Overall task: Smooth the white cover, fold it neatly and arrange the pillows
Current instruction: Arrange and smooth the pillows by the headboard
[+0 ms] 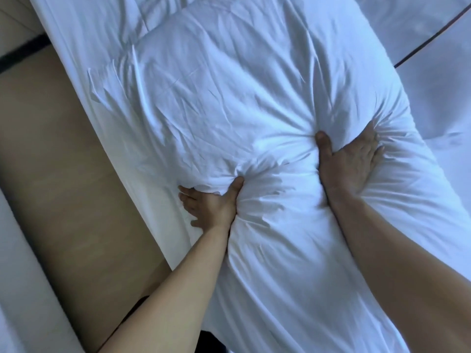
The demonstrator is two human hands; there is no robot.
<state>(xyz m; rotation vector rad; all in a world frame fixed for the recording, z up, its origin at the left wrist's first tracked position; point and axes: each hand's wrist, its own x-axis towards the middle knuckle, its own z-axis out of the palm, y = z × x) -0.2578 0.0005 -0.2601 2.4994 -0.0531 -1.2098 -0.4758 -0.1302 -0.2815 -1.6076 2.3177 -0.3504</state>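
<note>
A big white pillow (229, 103) fills the middle of the view, lying on the white cover (84, 34) of the bed. My left hand (211, 205) grips the pillow's near left edge, thumb on top and fingers tucked underneath. My right hand (351, 161) grips its right side, thumb dug into the fabric and fingers sunk in. Creases fan out from both grips. The fingertips of both hands are hidden in the fabric.
A tan wooden floor (51, 161) runs along the left of the bed. A white edge (15, 276) crosses the lower left corner. More white bedding with a dark thin line (433, 39) lies at the upper right.
</note>
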